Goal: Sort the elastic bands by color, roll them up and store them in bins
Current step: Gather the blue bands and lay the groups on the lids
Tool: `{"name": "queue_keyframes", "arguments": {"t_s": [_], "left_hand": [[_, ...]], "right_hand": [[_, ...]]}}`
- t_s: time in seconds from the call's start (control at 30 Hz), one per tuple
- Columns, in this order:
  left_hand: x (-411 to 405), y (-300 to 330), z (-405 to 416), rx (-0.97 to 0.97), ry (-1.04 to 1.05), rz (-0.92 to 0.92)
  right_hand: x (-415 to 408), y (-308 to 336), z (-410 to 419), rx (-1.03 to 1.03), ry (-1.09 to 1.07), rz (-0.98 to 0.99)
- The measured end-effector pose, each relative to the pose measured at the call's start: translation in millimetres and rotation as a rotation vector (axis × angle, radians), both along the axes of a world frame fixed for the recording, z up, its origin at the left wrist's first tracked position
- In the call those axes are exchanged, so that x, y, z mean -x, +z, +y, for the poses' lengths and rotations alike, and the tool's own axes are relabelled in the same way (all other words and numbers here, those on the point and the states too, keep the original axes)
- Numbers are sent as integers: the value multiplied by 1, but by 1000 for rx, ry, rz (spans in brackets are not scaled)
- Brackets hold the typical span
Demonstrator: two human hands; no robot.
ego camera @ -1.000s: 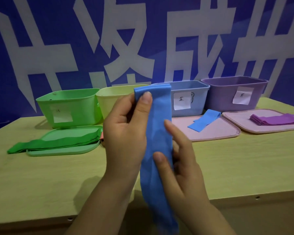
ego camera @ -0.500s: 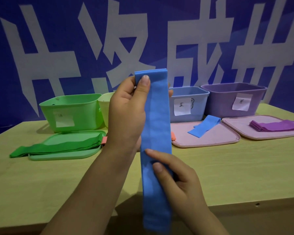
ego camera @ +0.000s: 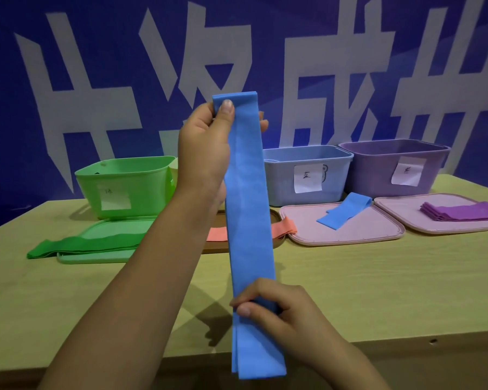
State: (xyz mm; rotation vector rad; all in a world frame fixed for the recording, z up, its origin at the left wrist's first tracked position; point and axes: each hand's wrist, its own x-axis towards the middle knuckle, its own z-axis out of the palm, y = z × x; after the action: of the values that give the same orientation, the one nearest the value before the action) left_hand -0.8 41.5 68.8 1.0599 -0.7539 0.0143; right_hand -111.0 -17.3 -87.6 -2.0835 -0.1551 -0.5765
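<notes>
Here, blue band (ego camera: 248, 209) (flat, doubled, upright), left hand (ego camera: 206, 142) pinching top, right hand (ego camera: 282, 308) pinching low.

Left hand (ego camera: 206, 142) raised high, forearm angled up from lower left, thumb and fingers pinching the top of the blue band (ego camera: 247, 192). Right hand (ego camera: 282, 308) low (near the body), fingers curled, pinching the band's lower part, held vertical between both.
</notes>
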Motion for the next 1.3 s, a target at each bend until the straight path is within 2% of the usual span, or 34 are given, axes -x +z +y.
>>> {"name": "queue_keyframes", "arguments": {"t_s": [0.3, 0.4, 0.47, 0.53, 0.63, 0.77, 0.87, 0.93, 1.03, 1.2, 1.3], "left_hand": [[4, -11, 6, 57, -4, 34], [9, -16, 10, 70, -75, 76], [12, -19, 13, 58, -133, 103], [15, -21, 14, 40, -161, 111], [18, -24, 13, 47, -194, 123], [20, -31, 9, 36, -220, 156], [21, -40, 6, 2, -219, 196], [23, -46, 4, -23, -205, 213], [24, -56, 3, -38, -203, 263], [21, -76, 6, -137, -172, 296], [17, -85, 7, -178, -138, 312]], "right_hand": [[-3, -9, -9, 150, -36, 83], [2, -3, -17, 245, -11, 131], [6, 1, -23, 220, -7, 141], [13, 6, -30, 144, -5, 89], [21, 20, -42, 141, -70, -61], [25, 54, -61, 25, -249, -280], [9, 77, -87, -67, -488, -330], [-11, 87, -112, 68, -669, -208], [-44, 85, -149, 270, -805, 110], [-72, 57, -187, 640, -840, 644], [-80, 41, -196, 731, -858, 824]]}}
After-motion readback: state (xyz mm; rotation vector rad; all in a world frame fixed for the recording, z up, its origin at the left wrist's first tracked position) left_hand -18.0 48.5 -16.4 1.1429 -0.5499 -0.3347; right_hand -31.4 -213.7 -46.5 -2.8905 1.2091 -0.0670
